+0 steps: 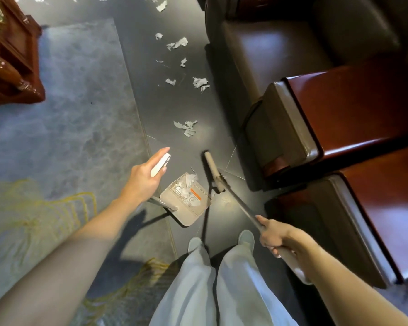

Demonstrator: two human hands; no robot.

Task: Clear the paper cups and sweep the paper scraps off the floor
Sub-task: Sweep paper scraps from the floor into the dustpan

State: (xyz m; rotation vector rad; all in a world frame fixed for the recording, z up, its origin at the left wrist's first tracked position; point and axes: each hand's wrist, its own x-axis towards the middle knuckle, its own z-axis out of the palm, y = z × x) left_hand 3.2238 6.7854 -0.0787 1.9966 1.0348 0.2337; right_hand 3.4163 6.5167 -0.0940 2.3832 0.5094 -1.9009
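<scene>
White plastic sits in the left hand (144, 178): its fingers curl round a pale grip (160, 164), which appears to top the upright shaft of the dustpan (186, 205) directly below. The right hand (275, 236) is closed in a fist round the metal handle of the broom (239, 201), thumb lying along the shaft, and the padded end of the handle passes under the forearm. The handle slants down to a beige broom head (213, 170) that stands on the dark floor (156, 97) just beside the dustpan's right edge.

The dustpan is beige with an orange stripe and lies on the floor. A small heap of paper scraps (186, 184) lies at its far lip. More scraps (186, 128) lie on the floor beyond the broom head, well apart from the pan. Further ones are strewn along the dark strip towards the floor's far edge, between the rug and the seats.

The rug (68, 109), grey-blue with gold lines, covers the left side of the floor, and its edge runs past the dustpan. A carved red-brown cabinet (12, 55) stands at its far left corner. Brown leather seats (269, 48) with glossy wooden arms line the right side. Pale trousers (198, 290) and two light shoes (245, 238) show at the near edge.
</scene>
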